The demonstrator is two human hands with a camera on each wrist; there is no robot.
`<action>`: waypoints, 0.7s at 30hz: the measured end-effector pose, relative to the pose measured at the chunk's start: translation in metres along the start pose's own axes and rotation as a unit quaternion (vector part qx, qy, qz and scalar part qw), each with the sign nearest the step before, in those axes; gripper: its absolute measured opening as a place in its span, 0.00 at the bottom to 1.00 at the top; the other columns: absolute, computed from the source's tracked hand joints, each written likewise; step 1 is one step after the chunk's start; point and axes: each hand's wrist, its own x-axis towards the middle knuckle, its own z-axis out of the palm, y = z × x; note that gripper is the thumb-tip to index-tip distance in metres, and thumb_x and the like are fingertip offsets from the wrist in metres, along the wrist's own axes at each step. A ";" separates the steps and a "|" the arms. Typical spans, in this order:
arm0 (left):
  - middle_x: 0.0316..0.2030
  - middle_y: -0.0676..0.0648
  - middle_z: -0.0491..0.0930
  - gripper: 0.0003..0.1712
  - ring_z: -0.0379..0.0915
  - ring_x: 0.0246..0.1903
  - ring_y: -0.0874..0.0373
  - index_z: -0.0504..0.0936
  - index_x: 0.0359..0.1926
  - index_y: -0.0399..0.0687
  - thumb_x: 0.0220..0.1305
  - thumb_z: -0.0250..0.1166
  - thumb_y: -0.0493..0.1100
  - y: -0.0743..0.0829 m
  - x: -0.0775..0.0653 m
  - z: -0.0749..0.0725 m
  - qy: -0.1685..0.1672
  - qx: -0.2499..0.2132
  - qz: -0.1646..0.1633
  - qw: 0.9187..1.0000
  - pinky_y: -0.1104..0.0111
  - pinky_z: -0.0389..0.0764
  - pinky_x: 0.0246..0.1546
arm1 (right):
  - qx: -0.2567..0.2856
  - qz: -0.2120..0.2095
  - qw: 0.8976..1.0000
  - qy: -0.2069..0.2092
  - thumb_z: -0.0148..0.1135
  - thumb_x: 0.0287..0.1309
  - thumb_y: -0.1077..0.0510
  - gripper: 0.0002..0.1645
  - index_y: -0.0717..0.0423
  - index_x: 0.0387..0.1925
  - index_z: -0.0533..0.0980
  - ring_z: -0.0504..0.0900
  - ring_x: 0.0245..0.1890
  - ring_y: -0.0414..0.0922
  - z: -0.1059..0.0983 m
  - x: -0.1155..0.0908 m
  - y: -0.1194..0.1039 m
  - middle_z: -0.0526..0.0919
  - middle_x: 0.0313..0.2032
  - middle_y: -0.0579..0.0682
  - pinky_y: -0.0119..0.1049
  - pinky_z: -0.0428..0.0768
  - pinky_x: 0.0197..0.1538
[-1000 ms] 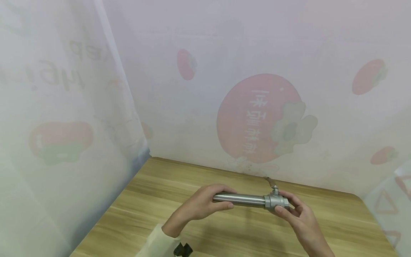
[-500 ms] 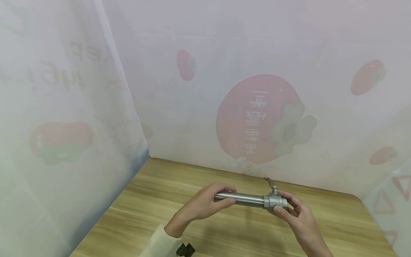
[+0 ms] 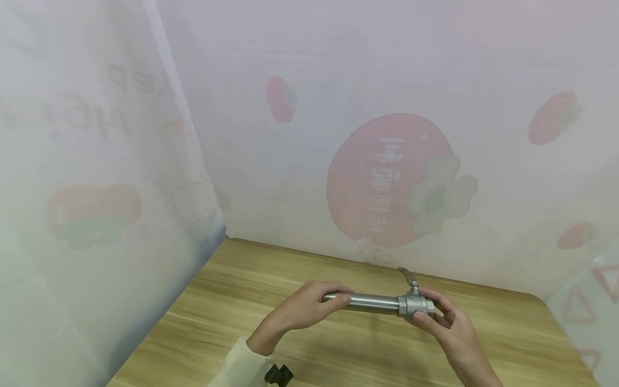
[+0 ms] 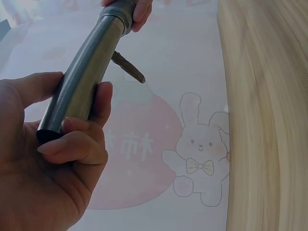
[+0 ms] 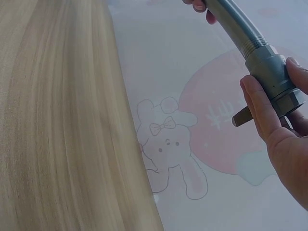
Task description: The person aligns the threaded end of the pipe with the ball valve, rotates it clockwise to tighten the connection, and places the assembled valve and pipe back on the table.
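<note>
A shiny steel pipe (image 3: 372,302) lies level above the table, its right end joined to a metal ball valve (image 3: 413,305). In the right wrist view, screw thread shows on the pipe (image 5: 236,21) where it meets the valve (image 5: 274,77). My left hand (image 3: 309,305) grips the pipe's free end, thumb on one side and fingers curled round the other. With thumb and fingers, my right hand (image 3: 452,328) holds the valve body. The valve's lever handle (image 3: 408,276) points away toward the back wall.
The wood-grain table (image 3: 232,279) runs back to a pale curtain (image 3: 271,177) printed with red fruit and a rabbit. Another curtain (image 3: 96,279) closes the left side. A small black device (image 3: 279,375) sits at the left sleeve.
My left hand shifts slightly, and its thumb now lies across the pipe rather than along its near side. The right hand and the valve stay nearly in place.
</note>
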 end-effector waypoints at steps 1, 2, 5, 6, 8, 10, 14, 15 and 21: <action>0.57 0.49 0.90 0.24 0.84 0.50 0.66 0.85 0.67 0.50 0.86 0.57 0.56 0.000 0.000 0.000 -0.001 -0.002 0.000 1.000 0.69 0.83 0.53 | 0.000 -0.001 1.000 0.000 0.64 0.78 0.62 0.33 0.60 0.78 0.67 0.86 0.59 0.35 0.000 0.000 0.000 0.74 0.65 0.45 0.30 0.86 0.57; 0.57 0.49 0.90 0.24 0.84 0.49 0.67 0.85 0.68 0.50 0.85 0.58 0.57 0.000 0.000 -0.001 -0.002 -0.003 0.000 1.000 0.69 0.83 0.53 | 0.000 -0.002 1.000 0.000 0.64 0.78 0.62 0.32 0.60 0.78 0.67 0.86 0.59 0.36 0.000 0.000 0.000 0.75 0.65 0.45 0.31 0.86 0.57; 0.56 0.50 0.90 0.24 0.83 0.48 0.67 0.84 0.69 0.50 0.85 0.59 0.57 -0.001 0.000 -0.001 -0.002 -0.004 0.000 1.000 0.70 0.82 0.52 | 0.001 -0.005 1.000 0.000 0.64 0.78 0.63 0.32 0.60 0.77 0.67 0.86 0.59 0.36 0.000 0.000 0.001 0.76 0.65 0.44 0.30 0.86 0.57; 0.56 0.50 0.90 0.24 0.83 0.47 0.67 0.84 0.69 0.50 0.84 0.60 0.57 -0.001 0.000 -0.002 -0.001 -0.003 0.000 1.000 0.70 0.82 0.52 | 0.002 -0.006 1.000 -0.001 0.64 0.78 0.63 0.32 0.60 0.77 0.67 0.86 0.59 0.36 0.000 0.000 0.001 0.76 0.65 0.44 0.31 0.86 0.57; 0.56 0.50 0.90 0.24 0.83 0.46 0.68 0.84 0.69 0.50 0.84 0.61 0.56 -0.001 0.000 -0.001 0.001 -0.005 0.000 1.000 0.70 0.82 0.51 | 0.005 -0.007 1.000 -0.002 0.63 0.78 0.63 0.32 0.60 0.77 0.67 0.86 0.59 0.36 0.000 0.000 0.001 0.75 0.64 0.44 0.30 0.86 0.57; 0.55 0.50 0.90 0.24 0.82 0.46 0.68 0.84 0.69 0.49 0.83 0.62 0.56 -0.001 0.000 -0.001 0.003 -0.007 0.000 1.000 0.70 0.82 0.51 | 0.006 -0.007 1.000 -0.003 0.63 0.78 0.63 0.32 0.60 0.77 0.67 0.86 0.59 0.36 -0.001 0.000 0.001 0.75 0.65 0.44 0.30 0.86 0.57; 0.56 0.48 0.90 0.25 0.83 0.47 0.68 0.84 0.69 0.47 0.82 0.63 0.55 -0.001 0.000 -0.001 0.005 -0.012 0.004 1.000 0.70 0.83 0.52 | 0.008 -0.005 1.000 -0.003 0.63 0.78 0.63 0.31 0.59 0.77 0.68 0.86 0.59 0.36 -0.001 0.000 0.001 0.75 0.65 0.44 0.30 0.86 0.57; 0.56 0.48 0.90 0.26 0.83 0.48 0.67 0.84 0.69 0.46 0.82 0.63 0.55 -0.001 0.000 -0.001 0.005 -0.013 0.006 1.000 0.70 0.83 0.52 | 0.008 -0.005 1.000 -0.002 0.63 0.78 0.63 0.31 0.59 0.77 0.68 0.86 0.59 0.36 -0.001 0.001 0.001 0.75 0.65 0.44 0.30 0.85 0.57; 0.57 0.48 0.90 0.25 0.84 0.49 0.67 0.84 0.69 0.47 0.80 0.66 0.54 -0.003 0.000 -0.001 0.011 -0.018 0.012 1.000 0.70 0.83 0.52 | 0.008 0.001 1.000 -0.002 0.64 0.78 0.63 0.32 0.60 0.77 0.67 0.86 0.59 0.35 -0.001 0.001 0.000 0.72 0.66 0.47 0.29 0.85 0.57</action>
